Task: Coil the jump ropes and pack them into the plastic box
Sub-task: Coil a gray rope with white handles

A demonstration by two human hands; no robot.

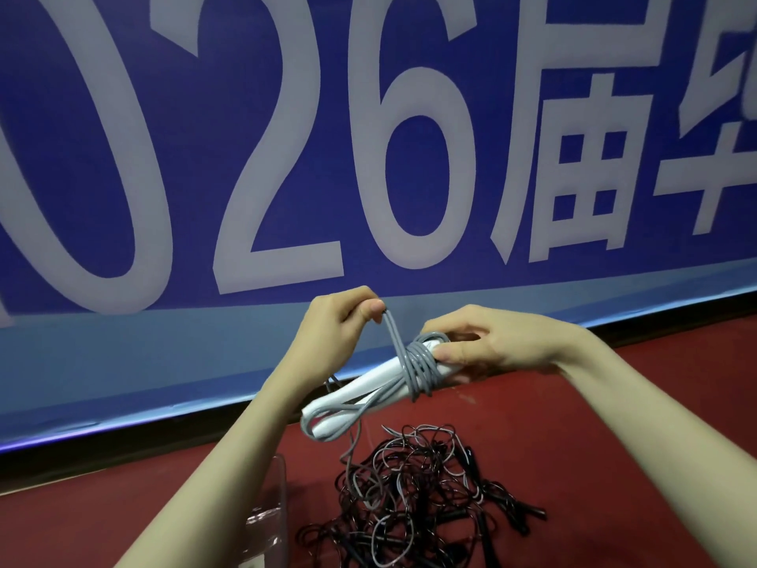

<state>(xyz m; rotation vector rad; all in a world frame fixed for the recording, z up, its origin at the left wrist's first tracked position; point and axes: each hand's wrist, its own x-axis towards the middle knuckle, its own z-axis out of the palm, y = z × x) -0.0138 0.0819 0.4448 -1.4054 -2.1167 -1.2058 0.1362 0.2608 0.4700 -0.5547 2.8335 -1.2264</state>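
Her right hand (483, 342) clamps the white handles (368, 387) while the left hand (336, 321) pinches the grey rope (413, 362) wound round them, above tangled black ropes (418, 494).

Box (273, 514): only one clear corner shows; the rest is behind the left forearm and cut by the bottom edge. Rope pile (413, 498): cut off below, count indeterminable. Handles (368, 387): upper ends hidden by the coil and right fingers (450, 354).

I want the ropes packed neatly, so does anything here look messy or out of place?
Yes. The black ropes lie in one tangled heap on the red surface, uncoiled and outside the clear plastic box. The grey rope in both hands looks orderly.
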